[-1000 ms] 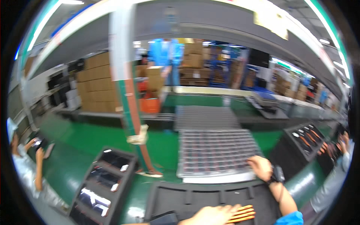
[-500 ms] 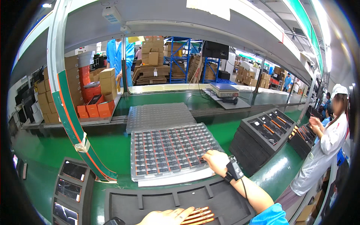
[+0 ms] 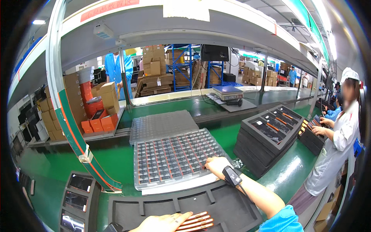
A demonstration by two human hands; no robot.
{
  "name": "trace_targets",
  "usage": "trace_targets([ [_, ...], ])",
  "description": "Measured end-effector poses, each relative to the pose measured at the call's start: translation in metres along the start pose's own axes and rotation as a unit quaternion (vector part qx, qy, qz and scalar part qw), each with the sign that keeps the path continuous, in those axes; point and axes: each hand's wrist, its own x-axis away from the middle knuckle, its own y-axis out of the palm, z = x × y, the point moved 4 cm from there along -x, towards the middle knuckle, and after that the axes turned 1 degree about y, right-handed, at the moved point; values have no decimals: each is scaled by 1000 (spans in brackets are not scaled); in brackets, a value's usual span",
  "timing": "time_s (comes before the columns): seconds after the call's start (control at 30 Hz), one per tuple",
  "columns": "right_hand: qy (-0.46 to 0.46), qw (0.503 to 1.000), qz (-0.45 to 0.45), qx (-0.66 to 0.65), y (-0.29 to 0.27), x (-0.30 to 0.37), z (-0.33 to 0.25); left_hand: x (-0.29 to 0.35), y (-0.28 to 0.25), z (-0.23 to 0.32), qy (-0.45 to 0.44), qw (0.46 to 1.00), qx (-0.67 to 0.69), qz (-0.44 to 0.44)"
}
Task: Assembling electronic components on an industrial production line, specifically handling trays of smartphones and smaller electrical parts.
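My right hand (image 3: 216,165) rests on the near right corner of a clear blister tray (image 3: 154,185) filled with several small dark parts; its fingers touch the tray and a black strap sits on the wrist. My left hand (image 3: 164,223) lies flat at the bottom edge, fingers extended over a few copper-coloured strips (image 3: 198,222) lying in a black foam tray (image 3: 228,205). I cannot tell whether either hand pinches a part.
An empty clear tray (image 3: 162,123) lies behind the filled one on the green bench. A stack of black foam trays (image 3: 266,135) stands at right, another black tray (image 3: 77,197) at lower left. A co-worker in white (image 3: 336,143) works at right. A scale (image 3: 228,92) sits beyond.
The view has swung left to right, so the trays sit more central. My right hand stays on the blister tray's corner; my left hand stays over the copper strips.
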Motion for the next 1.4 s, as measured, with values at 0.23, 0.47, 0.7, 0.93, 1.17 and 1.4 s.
trace_targets([
  [0.23,4,999,-9,-34,-5,4,-1,5,-3,3,5,1000,10,13],
  [0.47,-2,1000,-2,4,-12,2,-6,7,-3,-1,9,1000,9,26],
  [0.7,-10,977,150,-152,-45,3,-15,10,-2,-1,-19,998,44,49],
  [0.93,1,821,84,-564,-128,34,-107,15,6,-11,-60,980,38,186],
  [1.17,-102,801,46,-589,-108,69,-149,11,8,-18,-104,966,42,234],
  [1.4,-138,803,27,-579,-107,75,-149,10,12,-27,-96,963,33,248],
])
